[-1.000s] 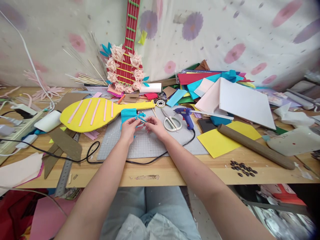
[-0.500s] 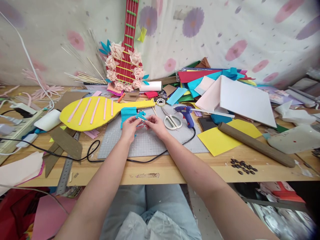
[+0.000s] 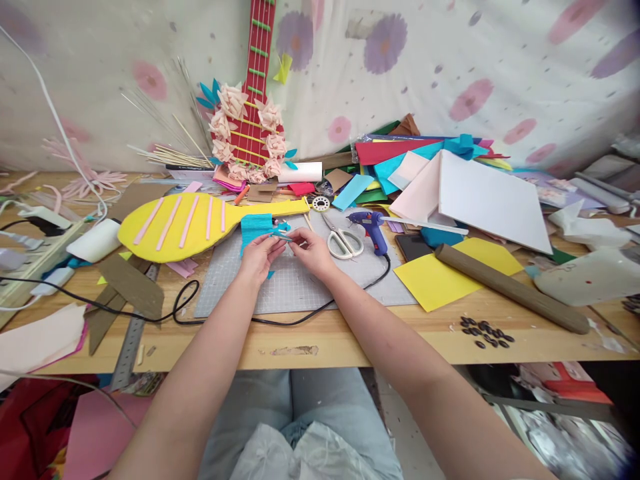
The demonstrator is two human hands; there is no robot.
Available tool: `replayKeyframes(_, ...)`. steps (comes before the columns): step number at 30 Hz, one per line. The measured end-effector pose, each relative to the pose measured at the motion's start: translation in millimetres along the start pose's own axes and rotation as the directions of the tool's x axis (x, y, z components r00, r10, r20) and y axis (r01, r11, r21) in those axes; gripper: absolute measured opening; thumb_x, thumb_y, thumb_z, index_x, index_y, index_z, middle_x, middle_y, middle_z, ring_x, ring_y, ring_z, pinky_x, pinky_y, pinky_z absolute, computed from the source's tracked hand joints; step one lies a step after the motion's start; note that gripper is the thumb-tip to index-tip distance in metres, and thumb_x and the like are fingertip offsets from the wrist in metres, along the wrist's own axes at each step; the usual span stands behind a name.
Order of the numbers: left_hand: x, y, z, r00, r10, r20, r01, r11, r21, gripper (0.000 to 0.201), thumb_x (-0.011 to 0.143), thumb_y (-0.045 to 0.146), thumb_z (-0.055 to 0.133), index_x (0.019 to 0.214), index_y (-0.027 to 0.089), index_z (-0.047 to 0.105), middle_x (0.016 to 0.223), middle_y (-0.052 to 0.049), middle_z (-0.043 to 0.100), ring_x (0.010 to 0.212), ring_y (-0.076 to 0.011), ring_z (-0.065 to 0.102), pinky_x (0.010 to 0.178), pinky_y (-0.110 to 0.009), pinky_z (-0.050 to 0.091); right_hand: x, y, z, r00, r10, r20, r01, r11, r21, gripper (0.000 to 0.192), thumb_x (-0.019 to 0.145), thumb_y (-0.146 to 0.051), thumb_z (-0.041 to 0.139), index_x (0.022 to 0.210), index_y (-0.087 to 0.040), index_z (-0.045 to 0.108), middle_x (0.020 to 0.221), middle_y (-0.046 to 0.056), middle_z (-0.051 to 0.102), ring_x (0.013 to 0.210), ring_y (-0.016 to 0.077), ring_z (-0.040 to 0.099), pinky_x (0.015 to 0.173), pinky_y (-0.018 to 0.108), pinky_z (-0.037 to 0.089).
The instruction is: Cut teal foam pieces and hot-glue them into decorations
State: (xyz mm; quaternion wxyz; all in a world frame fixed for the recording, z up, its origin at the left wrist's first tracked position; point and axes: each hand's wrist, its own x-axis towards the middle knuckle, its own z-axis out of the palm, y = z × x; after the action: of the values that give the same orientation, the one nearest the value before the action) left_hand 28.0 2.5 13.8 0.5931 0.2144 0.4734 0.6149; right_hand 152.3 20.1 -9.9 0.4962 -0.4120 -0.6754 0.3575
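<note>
Left hand: the left hand [image 3: 257,257] pinches one end of a small teal paper piece [image 3: 280,231] over the grey cutting mat [image 3: 300,283].
Right hand: the right hand [image 3: 313,250] pinches the other end, fingers closed on it.
Teal piece: held just above the mat, near the middle of the counter [image 3: 320,340].
Just behind: a teal crepe paper sheet [image 3: 254,227] and a big yellow paddle shape with pink strips [image 3: 185,225].
Right side: white-handled scissors [image 3: 343,241], then a blue glue gun [image 3: 373,230] with its black cord [image 3: 300,319] curving close to the arms.
Far right: a yellow paper square [image 3: 435,280], a brown cardboard tube [image 3: 510,288] and a pile of coloured paper sheets [image 3: 415,163].
Far back: a red cardboard guitar with paper flowers [image 3: 250,137] leans on a flowered cloth wall [image 3: 500,73].
</note>
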Motion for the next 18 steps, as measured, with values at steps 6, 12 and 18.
replayKeyframes(6,0.3,3.2,-0.1,0.999,-0.039,-0.028,0.039,0.999,-0.020,0.011,0.072,0.002,0.057,0.068,0.012,0.058,0.062,-0.001,0.066,0.060,-0.0094,0.064,0.070,-0.023,0.052,0.3,-3.3,-5.5,0.982,-0.181,0.062,0.191,0.948,-0.256,0.017,0.073,-0.013,0.055,0.087,-0.018,0.062,0.085,0.003,0.063,0.073,0.0117,0.057,0.067,0.025,0.047)
replayKeyframes(12,1.7,1.8,-1.1,0.999,-0.039,-0.019,0.039,0.999,0.007,0.009,0.070,0.004,0.059,0.068,0.013,0.059,0.064,-0.001,0.066,0.061,-0.0094,0.064,0.065,-0.021,0.050,0.0,-5.9,-8.5,0.980,-0.189,0.063,0.199,0.939,-0.281,0.011,0.076,-0.016,0.053,0.080,-0.019,0.063,0.082,0.004,0.064,0.076,0.0137,0.058,0.067,0.025,0.047)
replayKeyframes(18,-1.0,-1.7,-1.3,0.992,0.010,0.125,-0.012,1.000,0.015,0.016,0.062,0.008,0.065,0.076,0.014,0.062,0.075,-0.002,0.068,0.072,-0.0137,0.065,0.068,-0.027,0.051,0.9,-3.2,-3.5,0.990,0.136,-0.030,-0.128,0.975,0.182,0.001,0.068,-0.019,0.058,0.069,-0.018,0.058,0.066,-0.002,0.060,0.055,0.0092,0.054,0.055,0.024,0.047)
